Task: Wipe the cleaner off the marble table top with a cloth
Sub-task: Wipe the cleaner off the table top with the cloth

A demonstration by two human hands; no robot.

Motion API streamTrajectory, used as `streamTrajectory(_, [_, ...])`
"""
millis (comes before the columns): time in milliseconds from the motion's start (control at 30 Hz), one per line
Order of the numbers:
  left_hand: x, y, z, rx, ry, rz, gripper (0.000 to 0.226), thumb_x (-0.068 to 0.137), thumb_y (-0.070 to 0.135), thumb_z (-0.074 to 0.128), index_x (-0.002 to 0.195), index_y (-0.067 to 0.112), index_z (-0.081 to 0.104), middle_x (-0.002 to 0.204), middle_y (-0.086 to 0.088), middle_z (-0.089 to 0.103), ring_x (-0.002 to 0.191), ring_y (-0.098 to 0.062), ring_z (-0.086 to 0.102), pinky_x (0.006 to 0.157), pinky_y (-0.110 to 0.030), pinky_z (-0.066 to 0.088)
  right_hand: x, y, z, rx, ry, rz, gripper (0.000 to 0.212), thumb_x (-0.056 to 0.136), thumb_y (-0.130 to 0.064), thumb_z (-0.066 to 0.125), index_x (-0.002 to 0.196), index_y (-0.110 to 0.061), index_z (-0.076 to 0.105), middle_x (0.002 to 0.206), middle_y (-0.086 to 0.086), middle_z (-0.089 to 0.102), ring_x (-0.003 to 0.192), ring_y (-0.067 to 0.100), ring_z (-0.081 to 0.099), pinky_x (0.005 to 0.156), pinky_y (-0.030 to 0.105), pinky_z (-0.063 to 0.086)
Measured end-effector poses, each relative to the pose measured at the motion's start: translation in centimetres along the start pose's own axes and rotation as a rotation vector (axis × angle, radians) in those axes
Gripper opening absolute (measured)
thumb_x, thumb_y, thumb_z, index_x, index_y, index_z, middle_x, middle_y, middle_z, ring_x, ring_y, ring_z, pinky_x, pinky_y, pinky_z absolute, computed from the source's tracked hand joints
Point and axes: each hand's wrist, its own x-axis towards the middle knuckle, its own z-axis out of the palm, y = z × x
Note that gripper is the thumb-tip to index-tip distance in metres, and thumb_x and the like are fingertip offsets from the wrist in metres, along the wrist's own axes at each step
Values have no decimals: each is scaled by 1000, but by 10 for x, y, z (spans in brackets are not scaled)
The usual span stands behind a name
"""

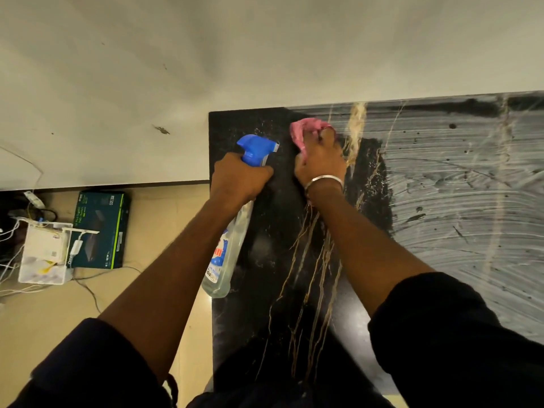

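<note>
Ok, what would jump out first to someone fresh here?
White streaky cleaner film covers the right part of the black, gold-veined marble table top; the left part is wiped dark. The right hand bunches a pink cloth near the far edge; the left hand holds a blue-topped clear spray bottle.

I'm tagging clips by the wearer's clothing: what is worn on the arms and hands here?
The left hand and right hand are bare, no gloves. A plain silver bangle circles the right wrist. The dark left sleeve and right sleeve are pushed up, leaving the forearms uncovered.
</note>
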Motion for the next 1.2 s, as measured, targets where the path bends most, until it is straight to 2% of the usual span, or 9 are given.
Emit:
streamTrajectory(200, [4, 2, 2, -34, -32, 20, 34, 80, 28, 71, 109, 13, 58, 86, -5, 64, 74, -14, 62, 75, -31, 55, 21, 86, -27, 0, 108, 310, 53, 88, -30, 55, 139, -22, 43, 141, 16, 36, 114, 40, 50, 83, 50, 51])
streamTrajectory(367, [6, -2, 1, -47, -29, 8, 30, 81, 25, 70, 106, 13, 58, 81, -3, 61, 70, -12, 59, 74, -30, 53, 34, 52, -19, 59, 173, 551, 49, 90, -25, 53, 138, -19, 44, 147, 18, 30, 124, 39, 44, 89, 50, 52])
streamTrajectory(433, [6, -4, -2, -58, -24, 7, 28, 82, 25, 70, 104, 13, 58, 79, -2, 61, 70, -12, 59, 74, -30, 53, 41, 18, -12, 63, 133, 492, 50, 90, -25, 51, 139, -18, 42, 150, 18, 27, 128, 40, 40, 90, 50, 50])
streamTrajectory(600, [3, -4, -8, -57, 26, -11, 20, 80, 26, 71, 92, 19, 57, 75, 1, 61, 67, -11, 58, 69, -26, 50, 46, -75, 12, 2, -100, 80, 49, 94, -25, 53, 140, -16, 42, 152, 17, 23, 129, 41, 37, 88, 48, 51])
streamTrajectory(700, [0, -6, -11, -57, 41, -13, 20, 80, 26, 72, 89, 21, 55, 74, 2, 61, 67, -12, 60, 70, -27, 52, 48, -92, 16, -12, -172, -96, 49, 93, -24, 56, 139, -15, 43, 152, 16, 24, 128, 40, 39, 90, 50, 50])
streamTrajectory(833, [-1, -6, -14, -61, 27, -32, 23, 81, 27, 71, 96, 19, 54, 76, 1, 60, 70, -12, 59, 75, -30, 54, 53, -53, 4, -42, -125, -148, 50, 89, -27, 55, 137, -20, 44, 147, 14, 29, 121, 40, 42, 88, 51, 51])
streamTrajectory(967, [-8, 2, -8, -50, -3, 1, 23, 82, 27, 70, 96, 17, 56, 78, -2, 61, 72, -15, 61, 77, -32, 54, 57, 29, -17, -71, -5, 14, 50, 89, -28, 53, 137, -21, 45, 150, 16, 30, 125, 44, 42, 97, 55, 45])
streamTrajectory(1100, [-18, 15, 7, -47, -2, 19, 25, 81, 27, 70, 99, 12, 60, 76, -2, 62, 68, -13, 59, 71, -28, 51, 67, 112, -42, -73, 38, 238, 44, 91, -29, 52, 135, -29, 46, 143, 15, 41, 116, 44, 51, 88, 55, 49])
streamTrajectory(1200, [-30, 25, 21, -72, -14, 18, 26, 81, 25, 70, 100, 11, 61, 78, -4, 63, 71, -14, 62, 76, -31, 54, 76, 149, -56, -86, 19, 352, 46, 91, -27, 51, 136, -27, 45, 144, 17, 36, 119, 45, 48, 87, 55, 48])
